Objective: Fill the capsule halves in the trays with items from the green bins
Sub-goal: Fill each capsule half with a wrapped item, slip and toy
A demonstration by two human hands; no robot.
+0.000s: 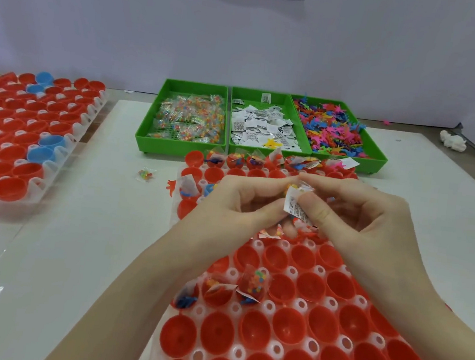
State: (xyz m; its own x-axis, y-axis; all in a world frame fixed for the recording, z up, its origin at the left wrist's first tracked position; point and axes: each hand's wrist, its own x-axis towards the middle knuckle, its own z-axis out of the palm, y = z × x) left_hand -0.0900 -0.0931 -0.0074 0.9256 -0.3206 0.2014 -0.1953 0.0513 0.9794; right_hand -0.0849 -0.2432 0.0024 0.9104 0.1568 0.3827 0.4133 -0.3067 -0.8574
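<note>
Right now both hands meet over the middle of the near tray [271,350]: the left hand [246,198] and right hand [353,209] pinch a folded leaflet [296,206] and a small bead packet [300,188] between fingertips. Loosening that pinch could drop them between cups or off the tray's left edge. Along the desk's far edge, three green bins [181,147] hold bead packets, leaflets and plastic figures. Most red cups [253,328] sit empty.

Bright green plastic bins [263,150] hold the far row: beside the middle one's white slips with black print [261,126], clear packets of multicoloured beads [191,116] one side, pink, orange and blue toy figures [332,128] the other. Near them, red capsule halves [287,331] sit in a white holed tray [274,349]; a few blue halves [46,148] dot the other tray.
</note>
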